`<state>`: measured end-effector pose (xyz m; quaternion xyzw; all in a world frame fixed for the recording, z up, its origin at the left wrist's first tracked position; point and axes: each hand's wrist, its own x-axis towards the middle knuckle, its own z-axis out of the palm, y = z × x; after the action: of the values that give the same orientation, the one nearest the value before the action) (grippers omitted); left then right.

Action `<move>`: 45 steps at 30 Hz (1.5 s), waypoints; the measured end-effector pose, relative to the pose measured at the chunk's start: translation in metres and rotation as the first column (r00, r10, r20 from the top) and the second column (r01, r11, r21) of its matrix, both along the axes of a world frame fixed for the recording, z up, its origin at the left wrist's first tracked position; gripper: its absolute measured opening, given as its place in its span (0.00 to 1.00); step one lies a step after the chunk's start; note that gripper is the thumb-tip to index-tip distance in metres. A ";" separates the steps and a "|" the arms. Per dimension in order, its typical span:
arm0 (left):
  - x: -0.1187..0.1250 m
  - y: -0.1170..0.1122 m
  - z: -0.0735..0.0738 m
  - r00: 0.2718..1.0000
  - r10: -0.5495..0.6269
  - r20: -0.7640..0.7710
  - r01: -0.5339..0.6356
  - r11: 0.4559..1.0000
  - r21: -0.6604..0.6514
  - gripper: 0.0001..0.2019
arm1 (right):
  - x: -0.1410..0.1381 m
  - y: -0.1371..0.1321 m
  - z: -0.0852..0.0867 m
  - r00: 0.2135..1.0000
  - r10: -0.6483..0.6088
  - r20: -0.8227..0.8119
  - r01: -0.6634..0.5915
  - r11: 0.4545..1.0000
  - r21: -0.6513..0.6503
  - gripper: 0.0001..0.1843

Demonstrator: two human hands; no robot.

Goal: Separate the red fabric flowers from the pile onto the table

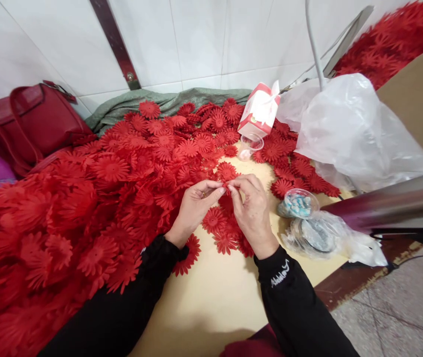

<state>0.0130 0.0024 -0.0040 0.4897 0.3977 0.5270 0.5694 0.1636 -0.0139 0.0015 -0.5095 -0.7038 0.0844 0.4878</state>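
Observation:
My left hand (198, 205) and my right hand (251, 210) meet over the table, thumbs and forefingers pinched together. Between the fingertips is a red fabric flower (226, 171), its petals fanning out just beyond them; the exact grip is partly hidden by the fingers. More loose red flowers (215, 220) lie under and between my hands on the tabletop. One flower (191, 255) rests by my left wrist. A large heap of red flowers (96, 208) spreads to the left and behind.
A tissue box (258, 111) and a clear cup (250, 146) stand at the back. To the right are a tub of blue-white pieces (298, 204), a bagged round container (315, 235), a plastic bag (352, 129) and a metal cylinder (393, 203). A red handbag (29, 119) sits far left.

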 end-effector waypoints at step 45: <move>-0.007 0.013 -0.005 0.897 0.178 0.404 -0.114 0.977 -0.178 0.14 | 0.008 -0.009 0.021 0.972 0.181 -0.147 -0.204 0.966 -0.161 0.07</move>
<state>0.0064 0.0154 -0.0086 0.2901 0.3409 0.6292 0.6354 0.1721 -0.0228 0.0228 -0.4728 -0.7063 0.2264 0.4757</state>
